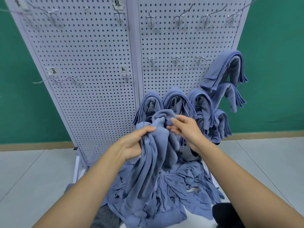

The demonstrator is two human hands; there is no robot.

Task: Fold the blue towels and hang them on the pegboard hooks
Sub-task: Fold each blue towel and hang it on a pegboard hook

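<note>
I hold one crumpled blue towel (158, 145) up in front of the white pegboard (92, 63). My left hand (134, 143) grips a bunched fold of it from the left. My right hand (184, 127) pinches its upper edge between thumb and fingers. The towel hangs down into a loose pile of blue towels (181, 191) on the floor at the pegboard's foot. Several folded blue towels (204, 106) hang on the low hooks of the right panel, and two more folded towels (225, 71) hang at its right edge.
Bare metal hooks (176, 59) line the middle and top rows of the right panel; the left panel has a few hooks (56, 78) and paper labels. Green wall behind, grey tiled floor (32, 175) around. A dark object (227, 214) lies at the lower right.
</note>
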